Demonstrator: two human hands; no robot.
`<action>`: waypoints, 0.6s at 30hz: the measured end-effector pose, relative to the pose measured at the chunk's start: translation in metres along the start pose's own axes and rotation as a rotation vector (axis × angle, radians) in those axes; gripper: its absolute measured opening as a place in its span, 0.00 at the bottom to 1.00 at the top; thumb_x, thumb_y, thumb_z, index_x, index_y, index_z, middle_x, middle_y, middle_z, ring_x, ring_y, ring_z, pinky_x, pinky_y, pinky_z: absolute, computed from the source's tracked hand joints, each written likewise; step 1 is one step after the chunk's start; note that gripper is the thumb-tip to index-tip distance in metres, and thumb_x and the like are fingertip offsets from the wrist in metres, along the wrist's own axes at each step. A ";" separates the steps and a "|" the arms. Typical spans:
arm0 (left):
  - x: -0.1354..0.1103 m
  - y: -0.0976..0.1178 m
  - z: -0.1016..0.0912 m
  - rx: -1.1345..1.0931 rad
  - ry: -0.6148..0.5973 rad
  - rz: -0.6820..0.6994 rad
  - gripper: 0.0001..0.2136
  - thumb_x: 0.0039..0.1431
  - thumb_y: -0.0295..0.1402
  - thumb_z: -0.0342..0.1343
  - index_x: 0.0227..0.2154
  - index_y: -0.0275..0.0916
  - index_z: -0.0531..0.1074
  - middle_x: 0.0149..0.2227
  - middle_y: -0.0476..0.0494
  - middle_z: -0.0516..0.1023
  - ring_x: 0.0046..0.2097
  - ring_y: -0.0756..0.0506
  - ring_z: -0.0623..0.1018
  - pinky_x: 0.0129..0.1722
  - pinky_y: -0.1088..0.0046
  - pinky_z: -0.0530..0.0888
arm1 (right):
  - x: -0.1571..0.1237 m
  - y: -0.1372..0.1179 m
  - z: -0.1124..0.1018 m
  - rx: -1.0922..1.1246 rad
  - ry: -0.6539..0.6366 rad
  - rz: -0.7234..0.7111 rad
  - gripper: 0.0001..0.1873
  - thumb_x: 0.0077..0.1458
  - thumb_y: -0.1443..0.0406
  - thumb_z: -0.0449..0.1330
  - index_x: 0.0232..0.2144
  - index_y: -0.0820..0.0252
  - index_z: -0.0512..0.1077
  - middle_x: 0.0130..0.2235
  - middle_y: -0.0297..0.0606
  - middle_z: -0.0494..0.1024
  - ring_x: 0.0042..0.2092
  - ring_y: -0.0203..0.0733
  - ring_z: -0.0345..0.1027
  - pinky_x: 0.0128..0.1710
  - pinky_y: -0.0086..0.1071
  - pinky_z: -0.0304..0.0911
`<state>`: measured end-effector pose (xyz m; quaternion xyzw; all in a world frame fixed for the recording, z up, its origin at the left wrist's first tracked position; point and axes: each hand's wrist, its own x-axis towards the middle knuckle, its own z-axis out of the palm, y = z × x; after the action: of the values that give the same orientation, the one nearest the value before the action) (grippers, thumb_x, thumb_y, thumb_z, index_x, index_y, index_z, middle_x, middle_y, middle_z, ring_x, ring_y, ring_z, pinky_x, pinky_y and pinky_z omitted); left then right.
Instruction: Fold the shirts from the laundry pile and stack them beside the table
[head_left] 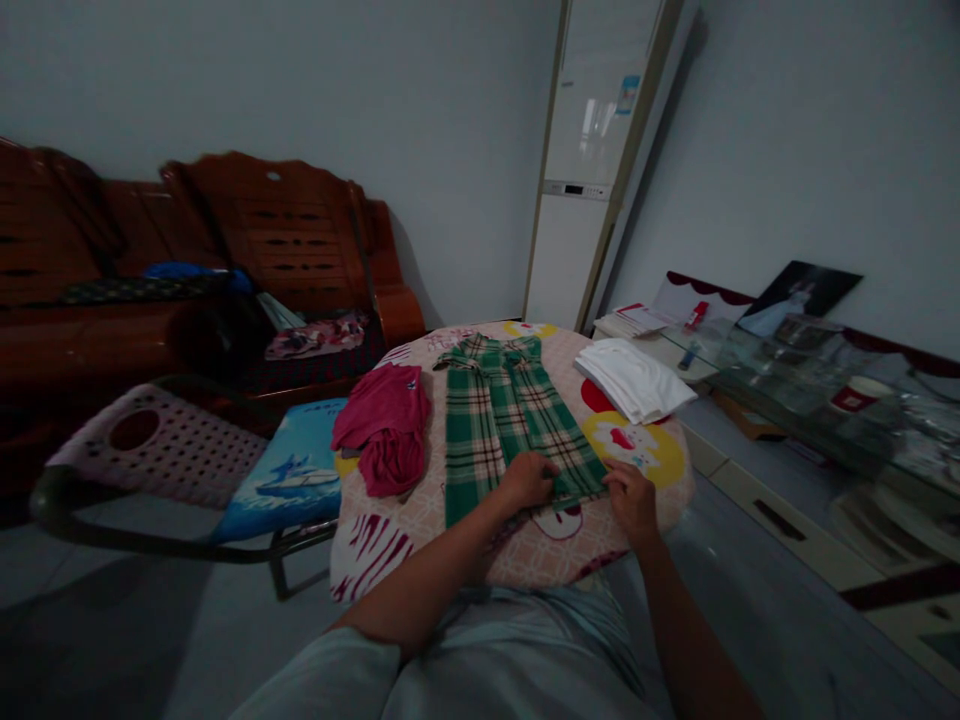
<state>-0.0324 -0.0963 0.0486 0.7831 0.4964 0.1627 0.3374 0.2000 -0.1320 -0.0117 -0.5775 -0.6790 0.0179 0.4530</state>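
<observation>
A green plaid garment [504, 415] lies lengthwise on a small round table [660, 470] covered with a patterned cloth. My left hand [529, 478] is closed on the garment's near hem, towards the middle. My right hand [631, 497] pinches the same hem at its right corner. A crumpled red garment [384, 425] rests on the table's left side. A folded white cloth [634, 380] sits at the table's far right.
A chair with a blue cushion [289, 480] stands left of the table. A dark wooden sofa [225, 260] with clothes on it lines the back wall. A tall white air-conditioner unit [592, 160] fills the corner. A glass-topped cabinet [825, 400] runs along the right.
</observation>
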 end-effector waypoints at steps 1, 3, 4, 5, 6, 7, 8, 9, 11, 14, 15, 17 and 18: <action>-0.001 0.002 0.000 0.089 0.061 0.067 0.13 0.54 0.24 0.54 0.39 0.38 0.80 0.35 0.42 0.81 0.41 0.43 0.80 0.48 0.67 0.74 | 0.004 -0.004 -0.001 0.014 0.030 0.002 0.14 0.51 0.71 0.51 0.24 0.56 0.76 0.43 0.44 0.81 0.47 0.49 0.74 0.52 0.47 0.68; 0.000 0.003 0.003 0.176 0.139 0.215 0.12 0.58 0.26 0.52 0.41 0.37 0.79 0.46 0.39 0.79 0.50 0.41 0.77 0.54 0.65 0.71 | 0.018 -0.013 0.002 0.034 0.067 -0.019 0.15 0.54 0.69 0.51 0.28 0.58 0.78 0.43 0.46 0.81 0.48 0.48 0.73 0.53 0.46 0.68; 0.001 0.002 0.006 0.187 0.149 0.284 0.13 0.60 0.27 0.51 0.43 0.37 0.78 0.50 0.38 0.77 0.54 0.41 0.75 0.56 0.64 0.70 | 0.027 -0.018 0.006 0.043 0.065 -0.041 0.15 0.55 0.68 0.50 0.31 0.58 0.78 0.44 0.47 0.81 0.49 0.48 0.73 0.53 0.46 0.67; 0.003 0.000 0.009 0.191 0.141 0.343 0.14 0.60 0.27 0.50 0.46 0.37 0.76 0.53 0.37 0.75 0.56 0.41 0.73 0.57 0.64 0.69 | 0.037 -0.023 0.011 0.051 0.046 -0.067 0.17 0.57 0.67 0.49 0.35 0.59 0.79 0.45 0.47 0.80 0.50 0.48 0.73 0.55 0.46 0.66; 0.004 -0.003 0.013 0.196 0.127 0.385 0.15 0.61 0.27 0.50 0.48 0.37 0.75 0.55 0.37 0.73 0.58 0.41 0.71 0.58 0.64 0.68 | 0.047 -0.027 0.018 0.061 0.013 -0.096 0.18 0.58 0.66 0.49 0.39 0.60 0.78 0.46 0.46 0.80 0.51 0.47 0.72 0.56 0.46 0.65; 0.006 -0.006 0.016 0.205 0.112 0.415 0.15 0.61 0.26 0.50 0.50 0.37 0.74 0.56 0.36 0.71 0.59 0.41 0.70 0.59 0.64 0.67 | 0.055 -0.029 0.026 0.068 -0.028 -0.121 0.20 0.59 0.64 0.48 0.43 0.59 0.78 0.48 0.45 0.79 0.52 0.45 0.71 0.57 0.46 0.63; 0.007 -0.011 0.020 0.217 0.102 0.438 0.16 0.61 0.26 0.50 0.51 0.37 0.73 0.57 0.36 0.71 0.59 0.41 0.69 0.60 0.62 0.67 | 0.062 -0.030 0.035 0.069 -0.069 -0.141 0.21 0.60 0.62 0.47 0.47 0.58 0.76 0.50 0.44 0.78 0.54 0.45 0.70 0.59 0.46 0.62; 0.009 -0.015 0.023 0.224 0.097 0.467 0.17 0.60 0.25 0.50 0.51 0.37 0.72 0.57 0.35 0.70 0.60 0.40 0.69 0.61 0.61 0.66 | 0.067 -0.028 0.043 0.061 -0.107 -0.155 0.22 0.61 0.61 0.47 0.50 0.58 0.75 0.51 0.44 0.78 0.55 0.44 0.68 0.60 0.45 0.61; 0.010 -0.021 0.027 0.214 0.094 0.533 0.18 0.60 0.25 0.50 0.53 0.36 0.70 0.58 0.35 0.69 0.61 0.40 0.67 0.62 0.58 0.64 | 0.069 -0.020 0.058 0.019 -0.177 -0.166 0.23 0.62 0.59 0.47 0.53 0.58 0.73 0.54 0.44 0.76 0.58 0.44 0.66 0.61 0.46 0.58; 0.009 -0.023 0.027 0.183 0.082 0.572 0.17 0.61 0.25 0.50 0.53 0.36 0.70 0.57 0.34 0.69 0.61 0.40 0.67 0.62 0.58 0.64 | 0.062 -0.001 0.071 -0.077 -0.250 -0.169 0.22 0.62 0.59 0.48 0.52 0.58 0.73 0.55 0.45 0.75 0.59 0.46 0.64 0.62 0.48 0.56; 0.008 -0.021 0.026 0.176 0.072 0.565 0.17 0.61 0.25 0.50 0.52 0.36 0.71 0.56 0.34 0.70 0.60 0.40 0.68 0.62 0.58 0.64 | 0.060 0.004 0.072 -0.106 -0.261 -0.173 0.21 0.62 0.60 0.48 0.52 0.58 0.73 0.55 0.45 0.75 0.59 0.46 0.64 0.62 0.49 0.56; 0.006 -0.019 0.020 0.152 0.048 0.540 0.16 0.61 0.26 0.50 0.51 0.35 0.72 0.55 0.33 0.71 0.60 0.41 0.69 0.61 0.59 0.65 | 0.057 0.010 0.073 -0.154 -0.270 -0.192 0.21 0.62 0.62 0.48 0.51 0.60 0.74 0.55 0.46 0.75 0.59 0.46 0.64 0.62 0.49 0.57; 0.004 -0.019 0.015 0.132 0.040 0.526 0.16 0.61 0.26 0.51 0.52 0.35 0.72 0.56 0.34 0.71 0.60 0.41 0.69 0.61 0.60 0.65 | 0.057 0.012 0.072 -0.175 -0.271 -0.201 0.21 0.62 0.63 0.48 0.51 0.61 0.74 0.55 0.47 0.74 0.59 0.47 0.64 0.62 0.49 0.57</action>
<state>-0.0342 -0.0926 0.0243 0.9021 0.2920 0.2276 0.2219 0.1675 -0.0465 -0.0270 -0.5364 -0.7869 -0.0088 0.3049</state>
